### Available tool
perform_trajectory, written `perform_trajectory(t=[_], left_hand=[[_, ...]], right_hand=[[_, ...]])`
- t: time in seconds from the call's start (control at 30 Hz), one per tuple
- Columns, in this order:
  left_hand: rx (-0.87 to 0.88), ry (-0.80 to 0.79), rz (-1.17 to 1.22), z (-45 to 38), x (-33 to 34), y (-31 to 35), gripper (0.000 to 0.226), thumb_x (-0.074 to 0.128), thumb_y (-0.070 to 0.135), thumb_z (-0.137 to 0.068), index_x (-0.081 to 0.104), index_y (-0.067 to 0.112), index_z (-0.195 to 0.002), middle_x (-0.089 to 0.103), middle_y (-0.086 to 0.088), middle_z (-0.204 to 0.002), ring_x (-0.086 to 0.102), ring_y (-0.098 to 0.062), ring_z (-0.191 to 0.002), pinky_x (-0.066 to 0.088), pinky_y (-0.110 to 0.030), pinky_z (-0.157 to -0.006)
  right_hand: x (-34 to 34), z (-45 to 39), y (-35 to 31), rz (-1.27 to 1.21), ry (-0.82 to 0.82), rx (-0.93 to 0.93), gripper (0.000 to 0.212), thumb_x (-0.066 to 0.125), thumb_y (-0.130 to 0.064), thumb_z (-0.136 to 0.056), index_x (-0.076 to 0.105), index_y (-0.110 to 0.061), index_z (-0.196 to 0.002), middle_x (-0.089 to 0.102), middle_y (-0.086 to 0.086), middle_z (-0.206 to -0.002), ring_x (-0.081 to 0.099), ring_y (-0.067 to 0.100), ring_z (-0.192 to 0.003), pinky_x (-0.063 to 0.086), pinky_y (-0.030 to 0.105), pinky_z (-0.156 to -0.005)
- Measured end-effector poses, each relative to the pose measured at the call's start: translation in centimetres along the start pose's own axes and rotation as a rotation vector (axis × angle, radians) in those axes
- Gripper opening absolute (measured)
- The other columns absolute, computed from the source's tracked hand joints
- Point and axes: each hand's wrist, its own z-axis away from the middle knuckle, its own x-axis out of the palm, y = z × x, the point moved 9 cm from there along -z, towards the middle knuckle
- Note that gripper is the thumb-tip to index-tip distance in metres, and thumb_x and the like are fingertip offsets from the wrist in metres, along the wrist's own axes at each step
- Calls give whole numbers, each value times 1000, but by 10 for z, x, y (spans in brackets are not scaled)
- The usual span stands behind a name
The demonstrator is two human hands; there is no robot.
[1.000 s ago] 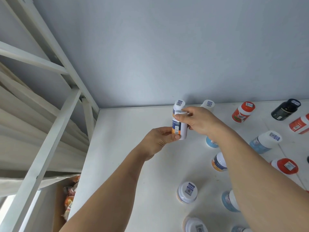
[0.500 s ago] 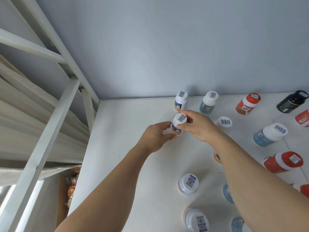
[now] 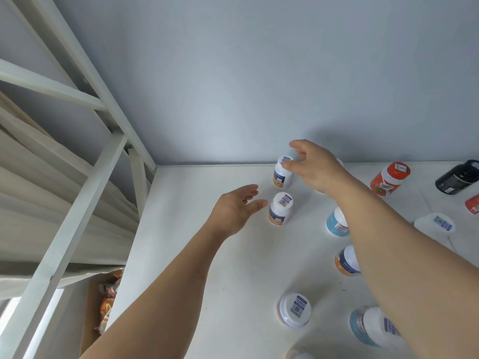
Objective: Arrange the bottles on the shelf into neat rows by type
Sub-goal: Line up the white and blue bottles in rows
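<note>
Two small white bottles with orange-and-blue labels stand upright, one behind the other, on the white shelf (image 3: 207, 255). The rear bottle (image 3: 282, 174) is near the back wall; the front bottle (image 3: 279, 209) stands just in front of it. My right hand (image 3: 315, 167) hovers over the rear bottle's cap with fingers spread, fingertips at or just off the cap. My left hand (image 3: 237, 209) is open just left of the front bottle, not touching it. More orange-label bottles (image 3: 346, 261) (image 3: 294, 310) and blue-label bottles (image 3: 335, 224) (image 3: 370, 327) stand scattered to the right.
Red bottles (image 3: 388, 178) and a black bottle (image 3: 457, 177) stand at the back right, with a white-capped one (image 3: 435, 225) nearer. A white shelf frame (image 3: 85, 182) rises at the left. Below the shelf's left edge a box holds orange packets (image 3: 107, 304).
Both hands held the front orange-label bottle and set it down in front of the rear one. Both hands have let go; the right hand moved up to the rear bottle.
</note>
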Motion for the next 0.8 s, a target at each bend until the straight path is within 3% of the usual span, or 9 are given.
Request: perform_trajectory(t=[0.1, 0.23, 0.33, 0.5, 0.57, 0.63, 0.7, 0.8], left_hand=[[-20, 33, -2, -9, -3, -2, 56, 71, 43, -82, 55, 23, -132, 63, 9, -120, 57, -6, -109, 40, -18, -94], [-23, 55, -2, -18, -4, -2, 57, 70, 44, -83, 54, 22, -133, 63, 9, -123, 57, -5, -110, 40, -19, -94], [-27, 49, 15, -25, -4, -1, 59, 70, 44, -83, 53, 22, -134, 62, 7, -125, 56, -5, -110, 41, -21, -96], [-42, -18, 125, -39, 0, 16, 66, 73, 49, -78, 52, 26, -136, 58, 9, -129, 54, -5, -116, 41, -22, -96], [-11, -42, 133, -41, 1, 27, 54, 73, 51, -78, 58, 35, -127, 62, 15, -124, 55, -1, -114, 41, -22, -95], [7, -106, 178, -44, 6, 35, 36, 73, 49, -78, 66, 41, -113, 69, 19, -111, 60, 5, -106, 42, -21, -89], [-11, -155, 270, -45, 9, 37, 33, 75, 47, -77, 69, 39, -109, 70, 19, -107, 62, 4, -103, 41, -23, -88], [-36, -187, 374, -47, 12, 35, 37, 76, 44, -77, 70, 32, -112, 70, 12, -112, 60, -8, -113, 42, -34, -102]], right_hand=[[19, -15, 8, 99, -68, 40, 64, 70, -33, -83, 43, -23, -140, 48, 7, -139, 49, 24, -120, 43, 33, -92], [25, -22, 16, 140, -9, 62, 40, 70, -31, -80, 55, -22, -116, 61, 3, -110, 54, 21, -90, 34, 24, -56], [22, -22, 11, 103, 14, 6, 33, 73, -33, -78, 57, -23, -105, 62, -1, -98, 55, 19, -84, 34, 23, -55], [9, -28, -19, 25, -94, -102, 24, 75, -32, -78, 66, -19, -96, 66, -1, -90, 59, 20, -82, 42, 30, -68], [4, -29, -30, -25, -133, -127, 24, 75, -32, -79, 69, -17, -96, 69, 3, -93, 62, 22, -84, 46, 32, -72], [-3, -30, -33, -93, -131, -111, 27, 76, -34, -78, 70, -18, -99, 72, 0, -95, 67, 10, -81, 50, 21, -66], [-7, -32, -35, -131, -121, -90, 27, 77, -37, -77, 70, -20, -98, 72, -5, -91, 67, -1, -70, 45, 9, -54], [-8, -35, -35, -127, -114, -57, 27, 77, -41, -76, 71, -17, -85, 74, 0, -85, 70, 7, -70, 52, 20, -60]])
